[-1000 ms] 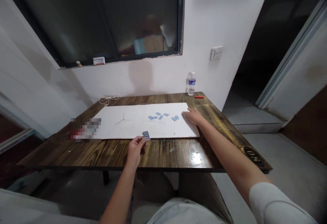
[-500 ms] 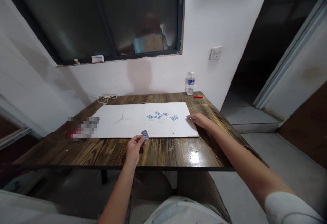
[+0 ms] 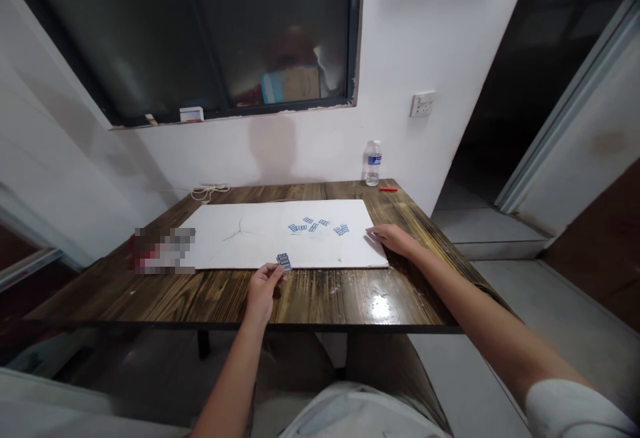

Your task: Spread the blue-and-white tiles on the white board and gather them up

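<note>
My left hand (image 3: 263, 285) pinches a small bunch of blue-patterned cards (image 3: 283, 262) between thumb and fingers, over the near edge of a white board (image 3: 260, 248). The cards overlap, so how many there are is hard to make out. Several loose cards with the same blue pattern (image 3: 314, 227) lie scattered on the right half of the board, some overlapping. At the board's right edge rests my right hand (image 3: 393, 237), its fingers stretched out onto the white surface with nothing visible in them. Faint dark lines (image 3: 239, 230) mark the board's left part.
The board lies on a dark wooden table (image 3: 320, 298). Toward the back stand a clear bottle (image 3: 373, 165) with a blue label and, beside it, a red pen-like stick (image 3: 389, 189). A white cord (image 3: 210, 189) lies coiled at the back left. A blurred-out item (image 3: 165, 251) sits left.
Almost nothing differs. My right hand has shifted very slightly to the right at the board's edge; my left hand keeps its grip on the cards in the same place.
</note>
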